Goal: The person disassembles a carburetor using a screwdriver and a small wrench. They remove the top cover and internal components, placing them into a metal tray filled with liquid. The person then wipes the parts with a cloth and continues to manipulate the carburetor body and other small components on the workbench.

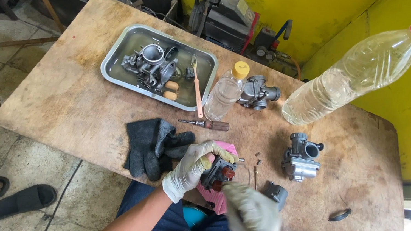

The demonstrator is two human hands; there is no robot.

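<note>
On the worn wooden surface (79,105), the left hand (191,166) grips a dark carburetor part (218,173); the right hand (255,218) pinches at it, fingers closed. Small loose screws (257,166) nearby could roll away if nudged.

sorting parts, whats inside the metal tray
The tray holds a grey carburetor, two small tan pieces and the head of a pink-handled brush, lying in liquid. Anything beneath the carburetor is hidden.
</note>
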